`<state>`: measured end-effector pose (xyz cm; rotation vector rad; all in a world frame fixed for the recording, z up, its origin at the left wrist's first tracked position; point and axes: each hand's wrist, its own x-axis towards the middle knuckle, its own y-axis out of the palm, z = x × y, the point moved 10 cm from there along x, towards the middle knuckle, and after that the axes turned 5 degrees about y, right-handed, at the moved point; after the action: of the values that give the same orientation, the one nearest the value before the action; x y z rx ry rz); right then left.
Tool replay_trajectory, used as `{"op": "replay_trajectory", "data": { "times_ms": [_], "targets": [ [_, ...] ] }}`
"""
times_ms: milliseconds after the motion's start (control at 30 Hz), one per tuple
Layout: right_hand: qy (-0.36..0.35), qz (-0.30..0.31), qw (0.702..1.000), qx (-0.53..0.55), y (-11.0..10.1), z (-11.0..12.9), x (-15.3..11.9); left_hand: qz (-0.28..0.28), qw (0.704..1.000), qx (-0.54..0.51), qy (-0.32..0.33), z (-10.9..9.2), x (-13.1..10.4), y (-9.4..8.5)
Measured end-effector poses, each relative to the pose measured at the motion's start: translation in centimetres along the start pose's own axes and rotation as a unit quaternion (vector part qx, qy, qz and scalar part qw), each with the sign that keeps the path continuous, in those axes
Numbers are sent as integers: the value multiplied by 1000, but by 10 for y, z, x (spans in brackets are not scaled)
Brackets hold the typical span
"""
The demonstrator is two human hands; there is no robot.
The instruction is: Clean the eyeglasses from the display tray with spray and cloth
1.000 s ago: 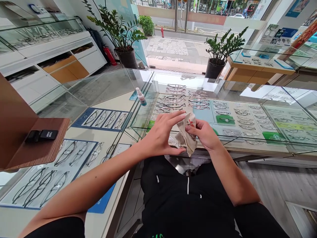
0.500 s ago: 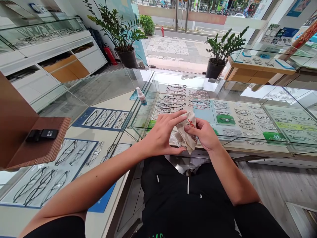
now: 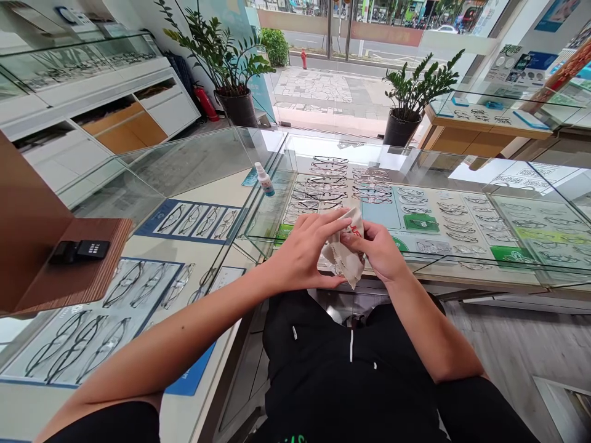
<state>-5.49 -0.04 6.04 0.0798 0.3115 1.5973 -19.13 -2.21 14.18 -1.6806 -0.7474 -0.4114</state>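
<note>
A beige lens-cleaning cloth (image 3: pixel 347 258) with red lettering and a zigzag edge is bunched between my hands, above the near edge of the glass counter. My right hand (image 3: pixel 385 251) pinches it from the right, thumb on top. My left hand (image 3: pixel 300 252) curves around its left side, fingertips at the upper part and thumb at the lower edge. Whatever the cloth may be wrapped around is hidden by its folds and my fingers. A small white spray bottle (image 3: pixel 265 180) with a blue lower part stands on the glass, ahead and to the left.
Rows of eyeglasses (image 3: pixel 373 184) lie inside the glass display case (image 3: pixel 425 161). More frames (image 3: pixel 127 283) lie on blue-edged trays to the left. A brown wooden stand (image 3: pixel 99 231) holds a black object (image 3: pixel 92 249). Two potted plants (image 3: pixel 237 107) stand beyond the counter.
The cloth has shifted and folded slightly between my hands, so less of its red lettering shows. My right hand has moved a little left and down.
</note>
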Motion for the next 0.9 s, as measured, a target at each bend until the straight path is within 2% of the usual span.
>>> {"op": "replay_trajectory", "data": {
  "times_ms": [167, 333, 633, 900],
  "targets": [
    [2, -32, 999, 25, -15, -1, 5, 0, 1000, 14, -8, 2, -1, 1],
    [9, 17, 999, -33, 0, -1, 0, 6, 1000, -8, 3, -1, -1, 3],
    [-6, -32, 998, 51, -9, 0, 7, -1, 1000, 16, -7, 4, -4, 7],
    [20, 16, 1000, 6, 9, -8, 3, 12, 1000, 4, -10, 5, -4, 6]
  ]
}}
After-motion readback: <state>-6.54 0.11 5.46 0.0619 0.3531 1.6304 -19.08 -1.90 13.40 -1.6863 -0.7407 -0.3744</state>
